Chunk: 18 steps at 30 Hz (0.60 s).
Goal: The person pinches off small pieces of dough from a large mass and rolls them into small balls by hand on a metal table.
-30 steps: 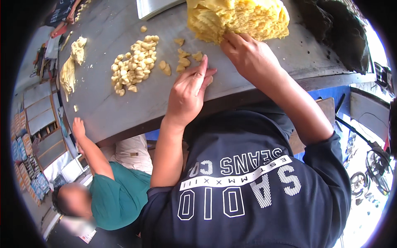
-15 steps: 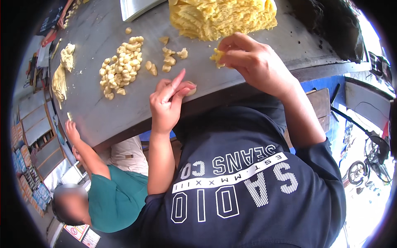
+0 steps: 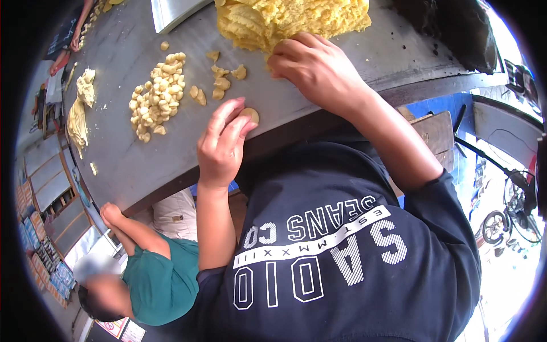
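Head view: left hand (image 3: 219,145) center frame, fingers flat, pressing a small dough piece (image 3: 249,115) onto the grey table (image 3: 171,165). Right hand (image 3: 316,68) upper center, curled, pinching at the big yellow dough mass (image 3: 290,20). Pile of dough bits (image 3: 155,97) upper left.

One big yellow dough mass (image 3: 290,20), one heap of small pieces (image 3: 155,94) (roughly five loose beside it).

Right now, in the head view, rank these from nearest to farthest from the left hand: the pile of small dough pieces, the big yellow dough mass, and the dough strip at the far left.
From the left hand:
1. Pile of small dough pieces, just left of it.
2. Big yellow dough mass, ahead to the right, under the right hand.
3. Dough strip, at the table's far left edge.
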Tool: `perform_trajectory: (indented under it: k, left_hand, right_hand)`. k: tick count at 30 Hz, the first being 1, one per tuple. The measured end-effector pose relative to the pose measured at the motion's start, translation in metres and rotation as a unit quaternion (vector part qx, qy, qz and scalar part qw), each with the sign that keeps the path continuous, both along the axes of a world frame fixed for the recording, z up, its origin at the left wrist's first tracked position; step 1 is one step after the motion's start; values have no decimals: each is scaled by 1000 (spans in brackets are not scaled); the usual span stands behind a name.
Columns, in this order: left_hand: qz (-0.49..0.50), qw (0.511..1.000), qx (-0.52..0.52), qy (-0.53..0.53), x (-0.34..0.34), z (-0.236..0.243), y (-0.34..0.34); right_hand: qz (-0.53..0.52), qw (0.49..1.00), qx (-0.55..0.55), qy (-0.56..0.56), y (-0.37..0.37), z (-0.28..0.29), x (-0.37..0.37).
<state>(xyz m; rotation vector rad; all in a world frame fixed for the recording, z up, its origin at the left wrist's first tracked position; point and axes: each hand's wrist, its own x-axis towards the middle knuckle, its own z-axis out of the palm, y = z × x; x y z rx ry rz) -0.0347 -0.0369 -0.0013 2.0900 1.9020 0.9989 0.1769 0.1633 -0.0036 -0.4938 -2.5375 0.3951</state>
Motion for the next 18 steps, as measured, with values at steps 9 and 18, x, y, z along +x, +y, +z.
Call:
perform_trajectory:
  k: [9,18]
  left_hand:
    - [71,961,-243,-114,-12,38,41]
    - [27,997,-43,57,-10,14,34]
  right_hand:
    - [-84,994,-72,0,-13,18,23]
    - [-82,996,19,4,0,7,52]
